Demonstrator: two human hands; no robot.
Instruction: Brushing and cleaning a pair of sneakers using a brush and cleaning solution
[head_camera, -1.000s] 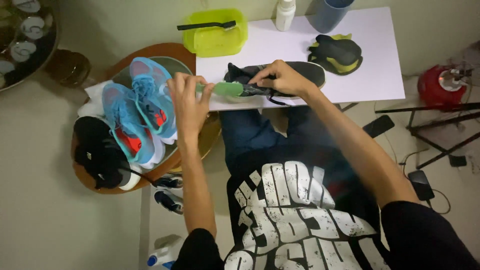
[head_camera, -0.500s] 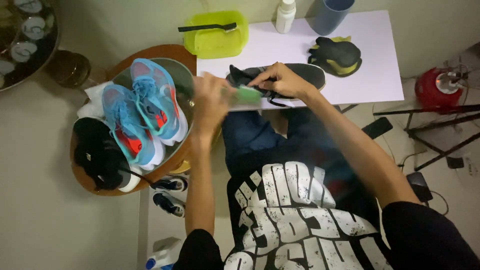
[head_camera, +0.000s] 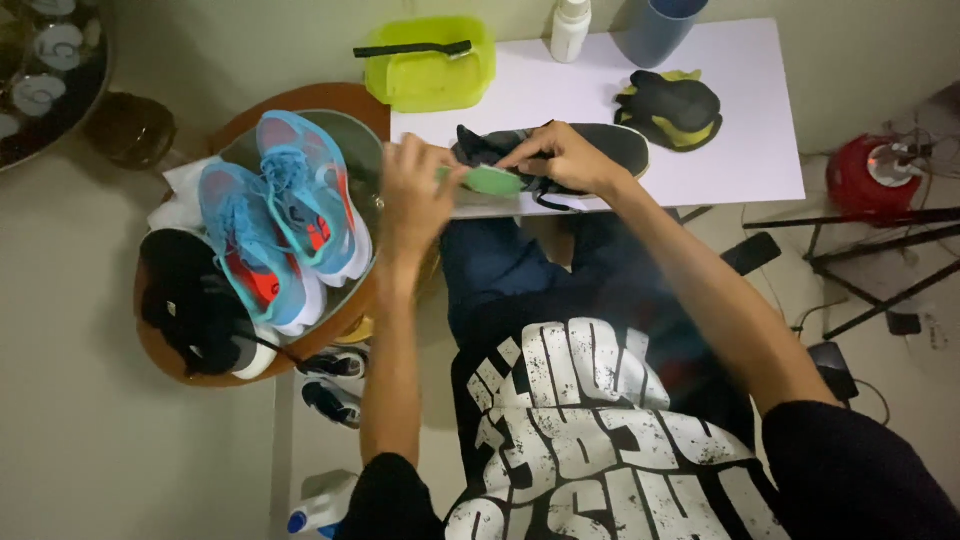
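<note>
My left hand (head_camera: 418, 195) grips a green brush (head_camera: 492, 180) whose head lies against a black shoe (head_camera: 560, 150) at the white table's (head_camera: 740, 150) front edge. My right hand (head_camera: 562, 158) rests on top of that shoe and pins it down, fingers curled over the laces. The hands hide the shoe's middle. I sit with dark trousers and a black printed shirt below the table.
A lime tub (head_camera: 432, 62) with a black brush (head_camera: 412, 48) across it, a white bottle (head_camera: 571, 28), a blue cup (head_camera: 660, 28) and a black-and-yellow insole pair (head_camera: 670, 105) sit on the table. Blue sneakers (head_camera: 280, 215) fill a round basin (head_camera: 360, 130) at left; a red appliance (head_camera: 868, 175) stands right.
My left hand with the green brush has slid back and forth along the shoe's near side. My right hand has stayed on the shoe.
</note>
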